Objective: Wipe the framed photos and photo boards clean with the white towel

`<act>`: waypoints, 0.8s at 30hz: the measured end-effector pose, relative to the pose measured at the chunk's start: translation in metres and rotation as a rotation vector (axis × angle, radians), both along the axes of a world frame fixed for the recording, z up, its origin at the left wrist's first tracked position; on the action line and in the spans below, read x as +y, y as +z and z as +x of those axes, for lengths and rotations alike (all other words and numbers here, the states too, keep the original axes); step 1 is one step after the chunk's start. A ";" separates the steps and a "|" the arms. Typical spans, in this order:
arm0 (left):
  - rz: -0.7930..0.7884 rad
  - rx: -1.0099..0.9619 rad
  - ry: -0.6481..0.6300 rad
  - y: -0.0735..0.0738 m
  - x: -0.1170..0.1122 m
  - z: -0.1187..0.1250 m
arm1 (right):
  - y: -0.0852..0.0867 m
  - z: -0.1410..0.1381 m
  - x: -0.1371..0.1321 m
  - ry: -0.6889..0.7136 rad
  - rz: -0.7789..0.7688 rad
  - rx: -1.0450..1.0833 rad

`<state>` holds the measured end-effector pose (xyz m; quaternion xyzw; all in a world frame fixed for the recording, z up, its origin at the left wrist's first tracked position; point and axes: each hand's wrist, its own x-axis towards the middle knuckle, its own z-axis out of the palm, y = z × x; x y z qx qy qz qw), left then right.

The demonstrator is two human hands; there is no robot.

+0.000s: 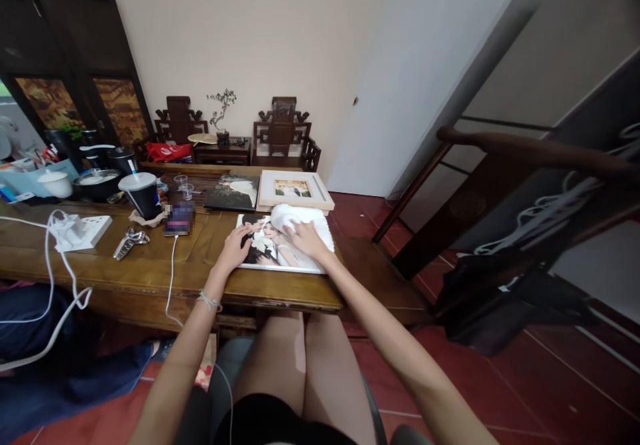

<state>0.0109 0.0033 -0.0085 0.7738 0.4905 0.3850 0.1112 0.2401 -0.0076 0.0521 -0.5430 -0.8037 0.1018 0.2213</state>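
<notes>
A large photo print [265, 248] lies flat near the front right corner of a wooden table [150, 271]. My left hand [234, 246] rests on the print's left side with its fingers spread flat. My right hand [305, 237] presses on a white cloth [300, 217] at the print's upper right part, fingers curved over it. Behind the print lie a light wooden picture frame [294, 190] holding a photo and a second dark photo print [233, 193].
On the table's left stand a black paper cup with lid [142, 193], a phone [179, 219] with a white cable, scissors [129, 241], a white power strip [83, 230], bowls and small plastic cups. A dark wooden stair rail [525, 148] rises at right. Carved chairs stand at the wall.
</notes>
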 end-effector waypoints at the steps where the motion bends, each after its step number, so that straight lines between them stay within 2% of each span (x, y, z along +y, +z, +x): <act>1: 0.001 -0.003 -0.002 0.000 0.000 0.000 | -0.003 -0.008 -0.005 -0.001 0.015 -0.012; 3: -0.001 -0.008 -0.003 -0.001 0.002 0.000 | -0.010 -0.023 -0.025 0.027 0.035 -0.041; 6: -0.008 -0.008 -0.008 -0.002 0.004 0.000 | -0.017 -0.037 -0.066 0.174 0.062 -0.090; 8: -0.016 -0.006 -0.009 -0.003 0.005 0.000 | -0.017 -0.036 -0.087 0.268 0.082 -0.094; 10: -0.022 -0.003 -0.005 -0.003 0.005 0.000 | -0.016 -0.030 -0.094 0.300 0.092 -0.064; 13: -0.019 0.001 0.001 -0.003 0.004 0.000 | -0.012 -0.012 -0.076 0.251 0.086 -0.036; 19: -0.009 0.003 -0.002 -0.001 0.001 0.000 | -0.010 0.017 -0.008 0.038 0.074 -0.089; 22: -0.008 -0.003 0.002 -0.001 0.001 0.000 | -0.014 0.017 0.000 -0.023 0.081 -0.118; 24: -0.011 -0.008 0.005 -0.002 0.002 0.000 | -0.018 0.010 -0.012 -0.015 0.079 -0.144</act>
